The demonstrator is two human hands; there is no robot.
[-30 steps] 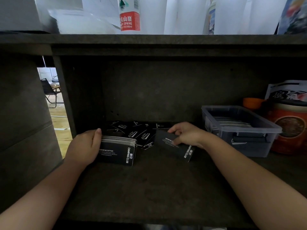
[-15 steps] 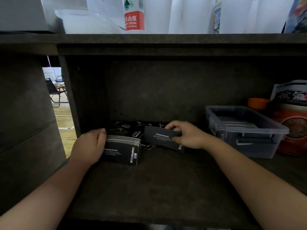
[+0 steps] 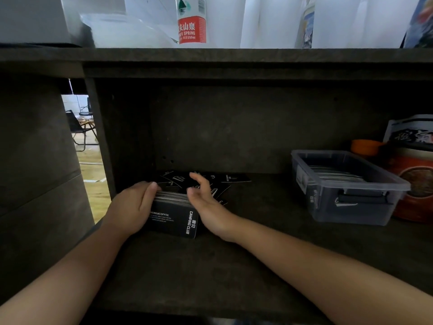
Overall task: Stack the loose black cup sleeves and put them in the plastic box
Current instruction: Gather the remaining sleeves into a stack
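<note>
A stack of black cup sleeves (image 3: 174, 215) with white lettering stands on edge on the dark shelf, left of centre. My left hand (image 3: 132, 207) grips its left end. My right hand (image 3: 203, 200) is at the stack's right end, fingers spread, holding nothing. Several loose black sleeves (image 3: 210, 181) lie flat behind the stack against the back wall. The clear plastic box (image 3: 351, 202) sits on the shelf to the right, with sleeves lying inside it.
An orange-red tin (image 3: 417, 184) and an orange lid (image 3: 365, 146) stand right of the box. The shelf top above holds a water bottle (image 3: 192, 22) and white cups. A vertical panel (image 3: 98, 137) bounds the compartment on the left.
My right hand carried one loose sleeve leftward onto the stack and let it go; its fingers are now spread. My left hand stayed on the stack.
</note>
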